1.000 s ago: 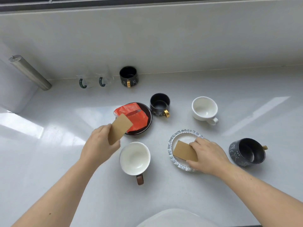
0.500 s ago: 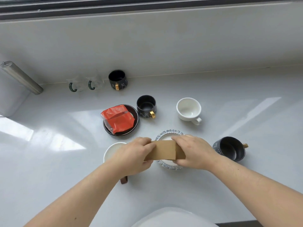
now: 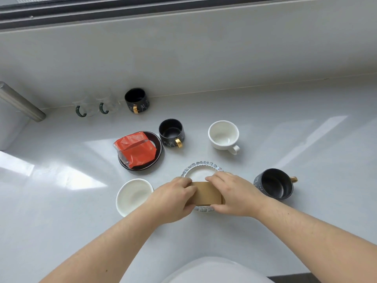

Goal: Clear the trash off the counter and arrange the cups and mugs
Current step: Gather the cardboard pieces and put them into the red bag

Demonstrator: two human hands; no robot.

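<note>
Both hands meet over the clear glass saucer (image 3: 201,167) and grip brown cardboard pieces (image 3: 207,194) held together between them: my left hand (image 3: 173,198) on the left end, my right hand (image 3: 232,194) on the right. A red wrapper (image 3: 135,149) lies on a black saucer (image 3: 158,154). Black mugs stand at the wall (image 3: 136,100), beside the black saucer (image 3: 171,132) and at right (image 3: 275,183). A white cup (image 3: 223,134) sits behind the glass saucer, and a white mug (image 3: 132,196) lies partly under my left wrist.
Two clear glass cups with green handles (image 3: 95,105) stand against the back wall (image 3: 183,58). A metal bar (image 3: 20,103) juts out at far left. Open counter (image 3: 306,129) stretches to the right and left of the dishes.
My left hand brought its cardboard piece from above the black saucer over to my right hand's piece at the glass saucer; both hands now hold the pieces together.
</note>
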